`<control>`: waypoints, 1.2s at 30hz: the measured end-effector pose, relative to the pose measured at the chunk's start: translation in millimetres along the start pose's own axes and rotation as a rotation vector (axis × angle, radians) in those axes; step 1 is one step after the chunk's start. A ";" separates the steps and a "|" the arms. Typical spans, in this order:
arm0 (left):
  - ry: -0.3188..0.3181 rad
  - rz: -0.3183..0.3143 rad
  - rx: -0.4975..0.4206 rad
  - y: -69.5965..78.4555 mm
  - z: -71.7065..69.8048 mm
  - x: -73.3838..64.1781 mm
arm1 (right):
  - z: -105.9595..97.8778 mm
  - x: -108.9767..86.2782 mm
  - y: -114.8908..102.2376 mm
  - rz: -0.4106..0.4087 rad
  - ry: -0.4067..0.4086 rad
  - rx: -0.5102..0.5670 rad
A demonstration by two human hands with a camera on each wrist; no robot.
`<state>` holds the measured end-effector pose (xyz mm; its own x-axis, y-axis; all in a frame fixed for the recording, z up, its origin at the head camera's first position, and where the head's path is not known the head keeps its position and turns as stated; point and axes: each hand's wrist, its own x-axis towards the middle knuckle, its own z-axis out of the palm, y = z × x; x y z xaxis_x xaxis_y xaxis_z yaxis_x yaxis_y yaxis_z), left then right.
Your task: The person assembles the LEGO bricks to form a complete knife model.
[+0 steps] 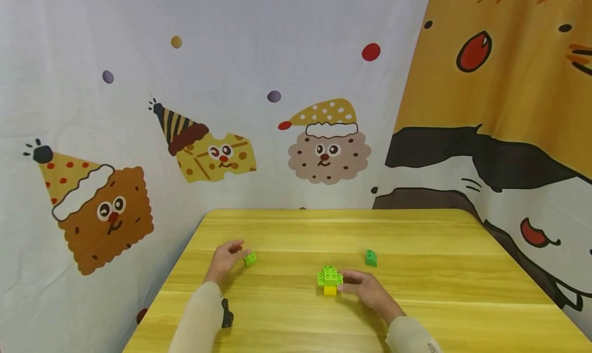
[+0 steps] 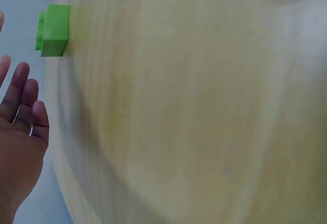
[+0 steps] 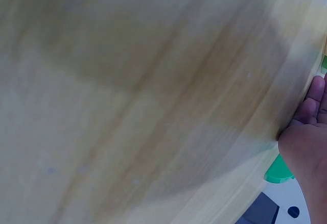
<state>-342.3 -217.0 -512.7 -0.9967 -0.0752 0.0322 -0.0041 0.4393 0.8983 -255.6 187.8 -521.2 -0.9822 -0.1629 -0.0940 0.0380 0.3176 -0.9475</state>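
My left hand [image 1: 226,260] is at a small lime-green toy brick [image 1: 250,259] on the left of the table. In the left wrist view the brick [image 2: 56,31] stands apart from the fairly straight fingers [image 2: 26,99]. With thumb and fingers, my right hand [image 1: 367,290] pinches the right side of a small build of lime-green toy bricks [image 1: 330,275] with a yellow brick [image 1: 330,291] underneath. The right wrist view has my right hand [image 3: 306,142] at its edge, and most of the build lies outside it.
Behind the build, to its right, a darker green brick with a curved side [image 1: 371,258] sits on the wooden table [image 1: 287,322]. A cloth printed with cartoon figures [image 1: 231,44] hangs beyond the table's far edge. My left wrist bears a black strap [image 1: 227,313].
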 end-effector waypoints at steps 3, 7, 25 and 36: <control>-0.004 -0.003 0.008 -4.3 2.1 -0.3 | -0.2 -0.2 0.3 -0.006 0.000 -0.002; -0.024 -0.022 -0.008 -8.3 4.1 -2.0 | -0.3 0.0 0.6 -0.010 -0.002 -0.006; -0.035 -0.039 -0.002 -18.2 8.7 -5.5 | -1.1 -0.1 1.0 -0.016 0.002 -0.013; -0.031 -0.049 -0.002 -23.2 11.2 -4.5 | -0.9 1.5 3.0 -0.015 0.000 -0.002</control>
<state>-338.6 -216.9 -538.5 -0.9973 -0.0684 -0.0254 -0.0527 0.4342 0.8993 -257.2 189.3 -524.0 -0.9825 -0.1682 -0.0798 0.0227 0.3168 -0.9482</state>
